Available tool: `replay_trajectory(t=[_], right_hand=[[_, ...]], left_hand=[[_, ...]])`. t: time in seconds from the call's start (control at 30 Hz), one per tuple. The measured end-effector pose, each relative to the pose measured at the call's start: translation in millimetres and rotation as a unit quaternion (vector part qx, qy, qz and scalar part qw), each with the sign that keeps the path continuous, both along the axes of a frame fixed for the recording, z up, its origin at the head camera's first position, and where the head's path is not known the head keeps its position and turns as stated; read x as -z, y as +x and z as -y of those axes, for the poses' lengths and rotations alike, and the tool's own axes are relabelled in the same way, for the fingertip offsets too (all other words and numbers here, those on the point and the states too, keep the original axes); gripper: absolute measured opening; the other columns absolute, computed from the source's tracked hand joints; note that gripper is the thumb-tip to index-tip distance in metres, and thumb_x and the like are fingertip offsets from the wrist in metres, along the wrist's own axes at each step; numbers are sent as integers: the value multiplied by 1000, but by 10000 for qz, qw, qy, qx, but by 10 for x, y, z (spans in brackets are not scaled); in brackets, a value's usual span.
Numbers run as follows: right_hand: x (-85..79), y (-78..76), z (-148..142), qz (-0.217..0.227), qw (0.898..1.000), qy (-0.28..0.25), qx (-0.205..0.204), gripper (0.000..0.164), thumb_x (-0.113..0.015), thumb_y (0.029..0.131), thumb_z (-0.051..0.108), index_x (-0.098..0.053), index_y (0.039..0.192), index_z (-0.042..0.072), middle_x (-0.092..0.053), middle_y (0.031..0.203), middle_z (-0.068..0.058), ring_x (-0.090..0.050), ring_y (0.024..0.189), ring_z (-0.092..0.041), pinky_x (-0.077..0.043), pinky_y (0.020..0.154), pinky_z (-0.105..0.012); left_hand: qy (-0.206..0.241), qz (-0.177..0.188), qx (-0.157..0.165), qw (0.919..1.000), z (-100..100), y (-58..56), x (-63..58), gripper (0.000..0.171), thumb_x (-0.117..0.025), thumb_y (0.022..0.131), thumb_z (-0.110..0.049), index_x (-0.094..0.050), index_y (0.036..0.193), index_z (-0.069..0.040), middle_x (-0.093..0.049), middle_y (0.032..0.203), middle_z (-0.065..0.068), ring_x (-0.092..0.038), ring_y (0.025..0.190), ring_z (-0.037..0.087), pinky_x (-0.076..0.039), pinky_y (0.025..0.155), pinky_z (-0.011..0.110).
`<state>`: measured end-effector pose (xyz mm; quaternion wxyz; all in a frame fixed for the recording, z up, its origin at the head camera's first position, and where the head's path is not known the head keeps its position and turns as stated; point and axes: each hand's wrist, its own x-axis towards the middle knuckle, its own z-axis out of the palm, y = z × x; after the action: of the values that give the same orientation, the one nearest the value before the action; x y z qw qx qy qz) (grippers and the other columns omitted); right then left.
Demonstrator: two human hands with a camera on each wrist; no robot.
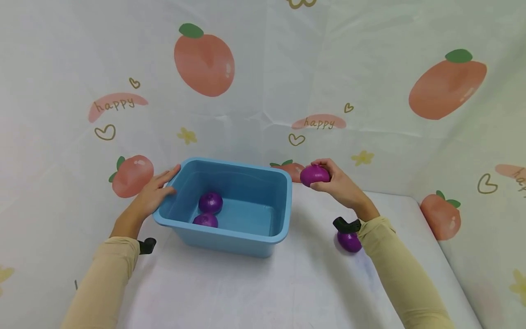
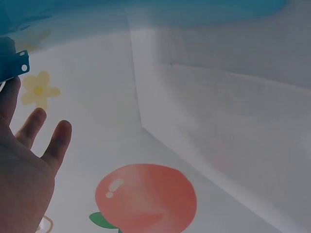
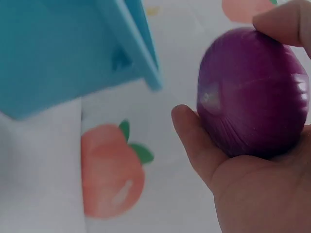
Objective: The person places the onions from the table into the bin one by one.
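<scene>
My right hand (image 1: 339,185) grips a purple onion (image 1: 314,175), thumb and fingers around its sides, raised to the right of a blue plastic bin (image 1: 230,236). In the right wrist view the onion (image 3: 252,92) fills the grasp, close to the bin's corner (image 3: 141,58). My left hand (image 1: 153,194) rests on the bin's left rim. Seen from the left wrist, that hand's fingers (image 2: 58,141) are spread and fairly straight beneath the blue rim. Inside the bin, toward its left side, lie two purple onions, one farther back (image 1: 211,202) and one nearer (image 1: 206,220), partly hidden by the front wall.
Another purple onion (image 1: 349,242) lies on the white table (image 1: 283,288) beneath the right wrist, partly covered by the sleeve and black wrist strap. A white cloth (image 1: 263,68) printed with fruit hangs behind and at the sides of the table.
</scene>
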<state>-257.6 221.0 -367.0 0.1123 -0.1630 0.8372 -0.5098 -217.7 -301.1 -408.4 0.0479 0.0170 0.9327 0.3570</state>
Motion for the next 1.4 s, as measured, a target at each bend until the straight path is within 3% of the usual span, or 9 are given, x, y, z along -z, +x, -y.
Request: replay_trajectory(t=[0.2,0.4,0.47,0.67,0.93,1.4], right_hand=[[-225,-45,323,-100,9977,-312,-593,64,-71,89,15,-46,148,26,-49,147,-8,-51,129,-33,-58,93,-38],[-410,-69,739,-39,9948,-561,-844,56,-70,92,25,-50,144,30,-49,148,-5,-48,135,-32,-56,100,-56],[-420,-104,875,-86,9941,-591,-903,54,-70,93,26,-51,144,30,-49,149,-5,-47,136,-31,-55,101,-58],[-328,-230,1214,-256,9928,-608,-998,63,-76,89,24,-50,146,26,-51,147,-4,-49,135,-28,-59,98,-46],[-153,-330,1617,52,9901,-832,-1128,71,-81,84,21,-48,147,21,-53,144,-6,-52,132,-26,-60,97,-42],[114,-373,2086,-380,9849,54,-1688,71,-81,85,31,-49,146,16,-58,139,-6,-57,124,-23,-61,91,-32]], left_hand=[[9,-1,-9,10000,-4,2,-3,73,-49,98,-29,-14,161,-42,-11,171,23,-18,151,60,-32,105,82],[64,15,-38,10000,-4,16,9,73,-48,98,-29,-15,162,-41,-11,171,22,-18,152,59,-31,106,82],[69,19,-46,10000,-3,23,11,72,-48,99,-29,-14,162,-41,-10,171,22,-17,152,59,-32,106,82],[42,32,-40,10000,0,19,1,73,-49,98,-29,-14,162,-40,-10,171,23,-17,152,59,-31,106,82],[23,-8,15,10000,0,-14,-2,72,-49,99,-30,-15,162,-42,-11,172,21,-18,152,58,-31,106,82],[1,-24,-6,10000,17,-18,1,72,-50,98,-30,-16,161,-44,-11,172,20,-19,152,58,-33,106,81]])
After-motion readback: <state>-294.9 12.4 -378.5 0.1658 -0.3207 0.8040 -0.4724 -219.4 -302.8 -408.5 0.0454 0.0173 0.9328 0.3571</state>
